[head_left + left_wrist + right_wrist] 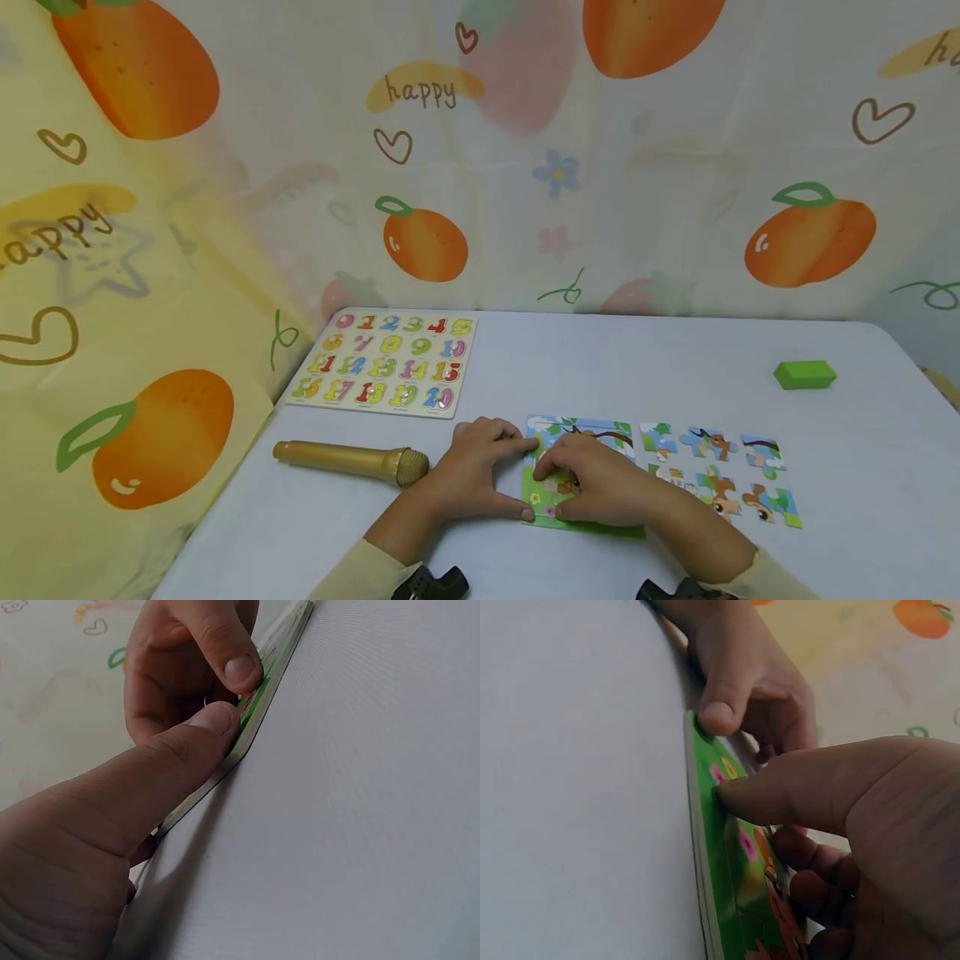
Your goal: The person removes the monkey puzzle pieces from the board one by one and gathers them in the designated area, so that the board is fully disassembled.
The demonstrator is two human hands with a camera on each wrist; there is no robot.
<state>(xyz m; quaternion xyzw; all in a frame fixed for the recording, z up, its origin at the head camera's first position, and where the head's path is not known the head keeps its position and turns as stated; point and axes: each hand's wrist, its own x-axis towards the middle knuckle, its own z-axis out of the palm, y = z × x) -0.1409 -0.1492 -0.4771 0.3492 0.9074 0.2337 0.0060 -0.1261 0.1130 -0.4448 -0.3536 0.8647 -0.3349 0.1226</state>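
A jigsaw puzzle board (592, 527) with a green border and a cartoon scene lies on the table. My left hand (480, 469) rests at its left side, thumb on the near left corner, forefinger farther up the edge. In the left wrist view the left thumb (169, 761) presses on the corner from above. Over the board's lower left part, my right hand (603, 481) pinches a puzzle piece (747, 844) with pink flowers. Its thumb lies on the piece and its other fingers curl. The right hand covers much of the board, so the piece's outline is partly hidden.
Several loose puzzle pieces (705, 442) lie in two rows right of the board. A gold microphone (341, 460) lies at the left, below a number board (381, 362). A green block (805, 375) sits at the back right. A fruit-print curtain (510, 192) hangs behind the table.
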